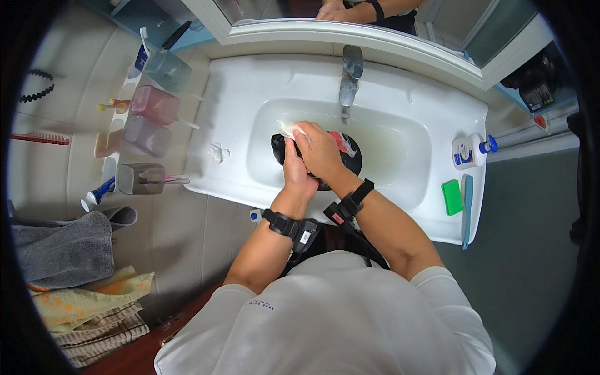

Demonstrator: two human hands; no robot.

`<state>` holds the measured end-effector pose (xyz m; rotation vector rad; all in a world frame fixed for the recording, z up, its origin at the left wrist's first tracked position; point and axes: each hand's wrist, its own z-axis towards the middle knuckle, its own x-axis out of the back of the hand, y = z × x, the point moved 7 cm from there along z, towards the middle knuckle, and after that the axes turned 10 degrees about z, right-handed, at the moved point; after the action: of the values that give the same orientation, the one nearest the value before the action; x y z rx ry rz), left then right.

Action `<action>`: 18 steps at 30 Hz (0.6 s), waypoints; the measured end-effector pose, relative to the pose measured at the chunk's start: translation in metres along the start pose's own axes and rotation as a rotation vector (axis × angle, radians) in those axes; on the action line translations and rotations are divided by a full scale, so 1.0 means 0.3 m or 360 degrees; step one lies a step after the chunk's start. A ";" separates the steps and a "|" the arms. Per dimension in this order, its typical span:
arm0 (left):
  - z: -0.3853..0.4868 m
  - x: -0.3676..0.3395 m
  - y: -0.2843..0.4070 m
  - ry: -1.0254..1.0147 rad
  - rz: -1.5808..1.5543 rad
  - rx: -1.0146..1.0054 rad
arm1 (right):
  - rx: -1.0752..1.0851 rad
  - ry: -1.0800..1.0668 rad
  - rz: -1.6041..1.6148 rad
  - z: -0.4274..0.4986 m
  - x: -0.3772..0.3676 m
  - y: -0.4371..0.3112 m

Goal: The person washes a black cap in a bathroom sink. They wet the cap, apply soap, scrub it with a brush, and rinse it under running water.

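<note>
A wad of white tissue or thin cloth (287, 127) is pinched in the fingers of my right hand (319, 149). Under my hands, in the basin, is a black item (352, 161) with a red and white patch; its kind is hard to make out. My left hand (298, 169) is turned palm up against this item, its thumb near the white wad and its other fingers mostly hidden. Both hands are close together over the white sink (412, 197), below the metal faucet (349, 82). Shallow, cloudy water lies in the basin.
A crumpled white scrap (218, 152) lies on the left ledge. At right are a pump bottle (466, 151), a green sponge (452, 197) and a blue brush (467, 211). A wall rack (123, 110) with several cups juts in from the left. The mirror cabinet's frame (356, 30) overhangs the back.
</note>
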<state>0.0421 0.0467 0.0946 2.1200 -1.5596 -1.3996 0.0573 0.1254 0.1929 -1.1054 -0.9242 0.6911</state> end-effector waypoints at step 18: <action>-0.036 -0.107 0.081 -0.0523 -0.0087 0.0047 | 0.0405 0.0076 0.0349 0.027 0.065 -0.074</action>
<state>0.0336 0.0580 0.1338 2.0421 -1.6492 -1.8307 0.0595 0.1383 0.2206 -0.9988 -0.6583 0.9310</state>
